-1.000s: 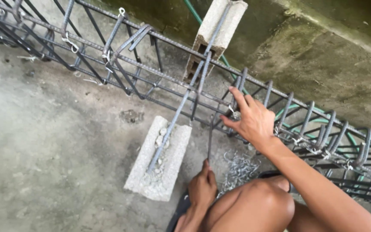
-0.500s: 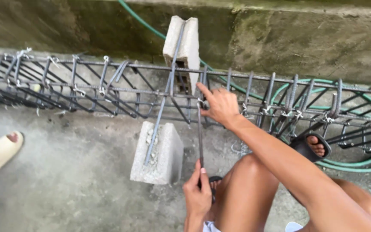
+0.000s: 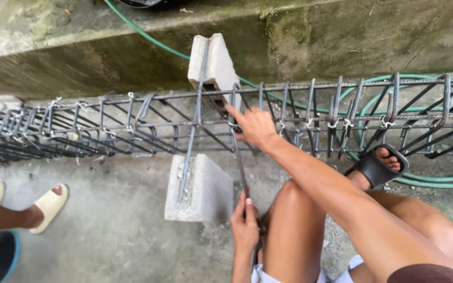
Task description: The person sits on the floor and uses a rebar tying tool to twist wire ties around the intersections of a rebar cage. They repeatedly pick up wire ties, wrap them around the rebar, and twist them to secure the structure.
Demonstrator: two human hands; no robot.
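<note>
Since the earlier frame the right hand [image 3: 255, 126] had slid left along the rebar cage [image 3: 300, 118]. Nearest, the left hand [image 3: 245, 222] gripped the thin rod [image 3: 239, 160]; farther, right fingers pinched a wire tie there. Tying seemed underway; tightening called for a steady pull.

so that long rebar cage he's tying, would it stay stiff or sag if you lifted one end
The rebar cage would probably stay fairly stiff: long bars run its length, wired to closely spaced rings. It likely feels heavy for its bulk, being all steel and propped on concrete blocks. It seems unlikely to roll, since its cross-section looks boxy. The right hand rests on it.
</note>
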